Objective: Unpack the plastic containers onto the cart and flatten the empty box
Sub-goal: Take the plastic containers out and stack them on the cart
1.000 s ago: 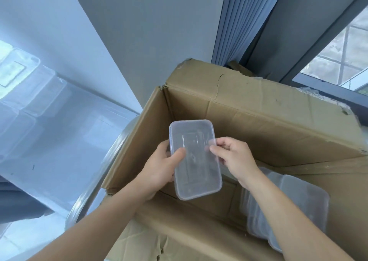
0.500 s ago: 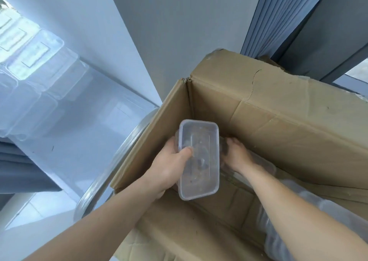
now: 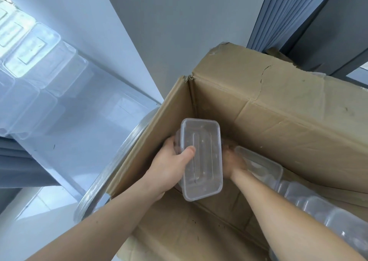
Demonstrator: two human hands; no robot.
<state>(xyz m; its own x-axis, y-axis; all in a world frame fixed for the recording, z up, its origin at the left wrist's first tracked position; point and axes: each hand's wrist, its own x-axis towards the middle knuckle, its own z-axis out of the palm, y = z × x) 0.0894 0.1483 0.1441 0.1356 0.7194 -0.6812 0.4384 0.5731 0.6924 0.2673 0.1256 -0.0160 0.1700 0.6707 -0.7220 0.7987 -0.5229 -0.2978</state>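
Note:
My left hand [image 3: 169, 169] grips a clear plastic container [image 3: 201, 159] by its left rim, thumb on top, just inside the open cardboard box [image 3: 278, 121]. My right hand [image 3: 232, 161] reaches deeper into the box, at the near end of a nested row of clear containers [image 3: 298, 197] lying on its side. The held container hides its fingers, so its grip is unclear. On the left, several clear containers [image 3: 29, 61] stand on the shiny cart top [image 3: 79, 141].
The cart's metal rail [image 3: 111, 171] runs right beside the box's left wall. A grey wall [image 3: 179, 31] rises behind the box, with a dark curtain [image 3: 288, 11] at the upper right. The box's far flap is cracked.
My right hand let go of the held container and went down into the box towards the nested row. My left hand kept the container, which turned more upright.

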